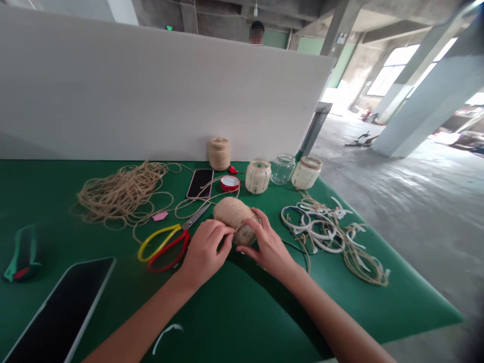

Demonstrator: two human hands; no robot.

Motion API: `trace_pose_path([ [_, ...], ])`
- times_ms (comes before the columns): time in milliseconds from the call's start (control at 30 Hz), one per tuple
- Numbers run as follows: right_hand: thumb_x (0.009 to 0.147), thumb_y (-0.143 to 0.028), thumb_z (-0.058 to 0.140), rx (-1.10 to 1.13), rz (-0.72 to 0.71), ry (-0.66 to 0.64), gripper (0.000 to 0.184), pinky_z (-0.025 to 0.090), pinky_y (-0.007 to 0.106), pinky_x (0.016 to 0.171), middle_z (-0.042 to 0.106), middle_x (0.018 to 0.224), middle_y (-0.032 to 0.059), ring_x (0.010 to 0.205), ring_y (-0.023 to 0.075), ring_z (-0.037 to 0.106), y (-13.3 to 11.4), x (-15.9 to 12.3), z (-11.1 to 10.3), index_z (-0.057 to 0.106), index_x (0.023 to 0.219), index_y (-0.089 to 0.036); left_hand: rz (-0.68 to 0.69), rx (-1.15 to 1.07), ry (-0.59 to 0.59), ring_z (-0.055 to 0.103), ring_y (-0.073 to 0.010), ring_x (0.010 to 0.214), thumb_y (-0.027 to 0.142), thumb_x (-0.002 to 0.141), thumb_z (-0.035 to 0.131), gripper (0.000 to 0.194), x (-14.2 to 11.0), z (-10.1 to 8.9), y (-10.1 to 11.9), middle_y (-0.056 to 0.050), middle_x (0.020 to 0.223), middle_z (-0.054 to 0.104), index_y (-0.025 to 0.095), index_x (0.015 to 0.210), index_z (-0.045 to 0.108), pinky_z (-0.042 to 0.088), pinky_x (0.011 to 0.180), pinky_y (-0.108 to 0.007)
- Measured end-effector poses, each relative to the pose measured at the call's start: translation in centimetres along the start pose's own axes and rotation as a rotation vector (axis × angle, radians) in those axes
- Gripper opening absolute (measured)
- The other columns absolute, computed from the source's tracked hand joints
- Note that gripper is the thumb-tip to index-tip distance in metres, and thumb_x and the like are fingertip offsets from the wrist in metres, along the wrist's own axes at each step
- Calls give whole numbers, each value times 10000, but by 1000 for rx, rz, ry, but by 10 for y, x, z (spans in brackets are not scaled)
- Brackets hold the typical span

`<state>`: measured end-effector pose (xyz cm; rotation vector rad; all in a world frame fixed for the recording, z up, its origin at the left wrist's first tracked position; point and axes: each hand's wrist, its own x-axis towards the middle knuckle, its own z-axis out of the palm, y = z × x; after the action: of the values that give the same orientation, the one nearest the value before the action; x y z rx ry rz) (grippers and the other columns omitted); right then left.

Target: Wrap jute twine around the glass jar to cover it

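Note:
A glass jar [231, 210] partly wrapped in twine lies tilted on its side on the green tabletop. From the right, my right hand [269, 246] is curled around its unwrapped end, thumb below and fingers above. My left hand [209, 247] pinches the twine against the jar's near side, thumb and forefinger pressed together. A loose strand of twine [189, 202] runs from behind the jar towards a tangled twine heap [123, 194]. Scissors [177, 244] with one yellow and one red handle lie open just left of my left hand.
Behind the jar are a phone [200, 183], a red tape roll [230, 183], a fully wrapped jar [220, 154] and several glass jars [258, 176]. Right lie white rings and twine scraps [325, 234]; left, a tablet [62, 312] and a green tool [23, 254]. A white panel [162, 96] bounds the back.

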<state>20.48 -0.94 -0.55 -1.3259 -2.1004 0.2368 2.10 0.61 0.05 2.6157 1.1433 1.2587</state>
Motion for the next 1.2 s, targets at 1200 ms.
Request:
trace_pose_path([
  [1200,775,-389,580,323,225,50,590,362,417,979,363,1291,116,1205,231,398,22,3,6,261,1249,-245,-637,560,-860,597,-274,623,365,782,384,232,0,-73,-64,-123,754,614,168,736,498,345,461,-300],
])
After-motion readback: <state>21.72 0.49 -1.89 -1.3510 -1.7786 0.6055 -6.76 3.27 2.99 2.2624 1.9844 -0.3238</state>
